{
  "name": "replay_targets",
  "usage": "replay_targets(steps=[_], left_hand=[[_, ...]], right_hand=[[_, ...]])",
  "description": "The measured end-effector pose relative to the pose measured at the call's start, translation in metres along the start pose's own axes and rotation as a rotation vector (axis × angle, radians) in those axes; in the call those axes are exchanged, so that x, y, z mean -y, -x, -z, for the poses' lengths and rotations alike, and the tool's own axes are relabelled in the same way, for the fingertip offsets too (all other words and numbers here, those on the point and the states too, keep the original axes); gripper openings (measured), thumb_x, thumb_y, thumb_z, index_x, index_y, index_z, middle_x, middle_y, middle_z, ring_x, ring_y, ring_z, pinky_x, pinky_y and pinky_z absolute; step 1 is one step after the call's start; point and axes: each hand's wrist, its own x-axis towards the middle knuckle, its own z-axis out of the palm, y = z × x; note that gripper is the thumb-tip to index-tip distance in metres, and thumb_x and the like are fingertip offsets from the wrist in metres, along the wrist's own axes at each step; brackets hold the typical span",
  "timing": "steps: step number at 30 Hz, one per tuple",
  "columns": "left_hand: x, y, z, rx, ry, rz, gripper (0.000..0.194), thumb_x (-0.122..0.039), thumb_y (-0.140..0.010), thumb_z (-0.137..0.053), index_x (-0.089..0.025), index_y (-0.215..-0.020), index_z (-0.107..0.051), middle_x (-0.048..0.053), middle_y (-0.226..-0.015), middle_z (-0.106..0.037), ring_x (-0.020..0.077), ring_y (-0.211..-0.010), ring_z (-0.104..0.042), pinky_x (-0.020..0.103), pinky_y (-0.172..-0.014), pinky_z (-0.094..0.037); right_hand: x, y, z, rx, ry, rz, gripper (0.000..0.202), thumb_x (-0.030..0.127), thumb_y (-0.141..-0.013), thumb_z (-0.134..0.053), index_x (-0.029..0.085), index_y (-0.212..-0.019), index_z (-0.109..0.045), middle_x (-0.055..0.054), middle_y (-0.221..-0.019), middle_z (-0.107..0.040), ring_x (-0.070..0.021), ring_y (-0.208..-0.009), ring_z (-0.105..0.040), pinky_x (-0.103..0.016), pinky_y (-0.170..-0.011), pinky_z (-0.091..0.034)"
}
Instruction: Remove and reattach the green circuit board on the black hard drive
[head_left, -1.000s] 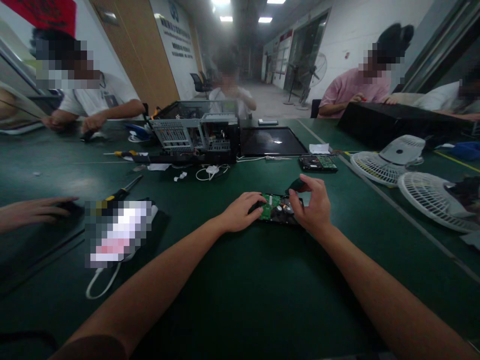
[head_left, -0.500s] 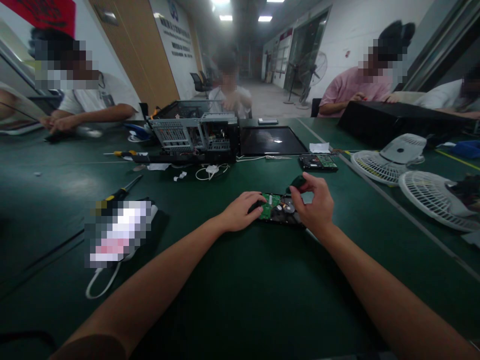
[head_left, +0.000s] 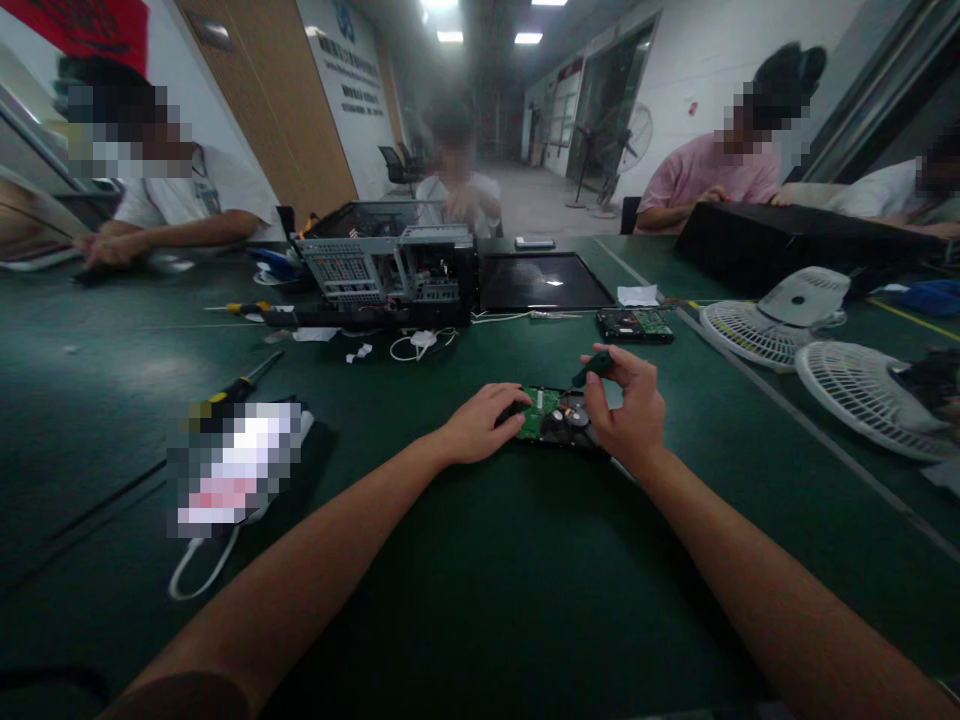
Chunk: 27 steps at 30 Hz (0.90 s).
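A hard drive (head_left: 551,420) lies flat on the green table, its green circuit board and dark round centre facing up. My left hand (head_left: 487,422) grips its left end, fingers over the edge and thumb near the board. In my right hand (head_left: 631,408) is a small screwdriver (head_left: 592,369) with a dark green handle, pinched between thumb and fingers. It leans over the drive's right half; its shaft is thin and where the tip touches cannot be made out. My right palm hides the drive's right end.
Ahead stand an opened computer case (head_left: 382,270), a black panel (head_left: 546,282) and a second hard drive (head_left: 636,325). White fan parts (head_left: 757,330) lie at right. A yellow-black screwdriver (head_left: 238,388) and a lit phone (head_left: 240,460) with a white cable are at left. Several people sit around.
The fingers of my right hand have shifted on the screwdriver handle, and more of the handle shows. My left hand and the hard drive stay in place.
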Motion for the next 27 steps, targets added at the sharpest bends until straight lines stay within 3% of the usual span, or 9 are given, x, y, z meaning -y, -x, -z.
replay_targets(steps=[5, 10, 15, 19, 22, 27], left_hand=[[-0.0008, -0.0003, 0.0000, -0.006, 0.004, -0.006, 0.033, -0.035, -0.102, -0.050, -0.025, -0.133, -0.058, 0.009, -0.147, -0.055, 0.0261, -0.142, -0.044, 0.050, -0.119, -0.039], [-0.0027, 0.0003, 0.0023, 0.011, 0.012, 0.012, 0.034, -0.036, -0.102, -0.050, -0.026, -0.134, -0.058, 0.009, -0.148, -0.053, 0.0267, -0.143, -0.043, 0.051, -0.119, -0.039], [-0.0025, 0.0003, 0.0027, 0.010, 0.020, 0.015, 0.034, -0.036, -0.102, -0.050, -0.027, -0.134, -0.057, 0.009, -0.149, -0.053, 0.0275, -0.143, -0.043, 0.052, -0.118, -0.039], [-0.0005, -0.0003, 0.0010, 0.001, 0.017, 0.006, 0.034, -0.035, -0.102, -0.051, -0.026, -0.133, -0.058, 0.009, -0.148, -0.053, 0.0281, -0.142, -0.044, 0.053, -0.118, -0.039], [-0.0005, -0.0005, 0.0007, 0.000, 0.010, 0.003, 0.033, -0.035, -0.102, -0.051, -0.026, -0.133, -0.058, 0.009, -0.148, -0.053, 0.0278, -0.142, -0.045, 0.053, -0.118, -0.040], [-0.0023, 0.0000, 0.0014, -0.009, 0.005, -0.016, 0.032, -0.034, -0.102, -0.051, -0.026, -0.133, -0.058, 0.009, -0.147, -0.054, 0.0263, -0.141, -0.045, 0.051, -0.118, -0.039]], right_hand=[[-0.0015, 0.0028, -0.0021, -0.012, 0.033, -0.054, 0.050, 0.024, -0.093, -0.067, 0.027, -0.137, -0.044, -0.008, -0.118, -0.070, -0.0188, -0.084, -0.074, -0.038, -0.076, -0.063], [0.0001, 0.0009, 0.0014, -0.049, 0.118, -0.023, 0.048, 0.029, -0.088, -0.075, 0.027, -0.129, -0.052, -0.006, -0.114, -0.064, -0.0141, -0.070, -0.067, -0.035, -0.069, -0.062], [0.0024, -0.0008, 0.0034, -0.023, 0.125, 0.019, 0.044, 0.026, -0.089, -0.073, 0.027, -0.129, -0.053, -0.007, -0.115, -0.064, -0.0149, -0.072, -0.066, -0.036, -0.072, -0.062], [0.0047, 0.0003, 0.0016, 0.032, 0.025, -0.016, 0.051, 0.023, -0.091, -0.068, 0.028, -0.138, -0.047, -0.010, -0.127, -0.066, -0.0215, -0.093, -0.074, -0.042, -0.087, -0.062], [0.0056, 0.0014, -0.0007, 0.059, -0.105, -0.061, 0.053, 0.021, -0.094, -0.063, 0.028, -0.142, -0.042, -0.011, -0.135, -0.064, -0.0226, -0.104, -0.074, -0.041, -0.089, -0.062], [-0.0002, 0.0022, -0.0015, -0.008, 0.082, -0.063, 0.051, 0.030, -0.091, -0.071, 0.028, -0.137, -0.049, -0.007, -0.114, -0.070, -0.0197, -0.082, -0.072, -0.041, -0.080, -0.062]])
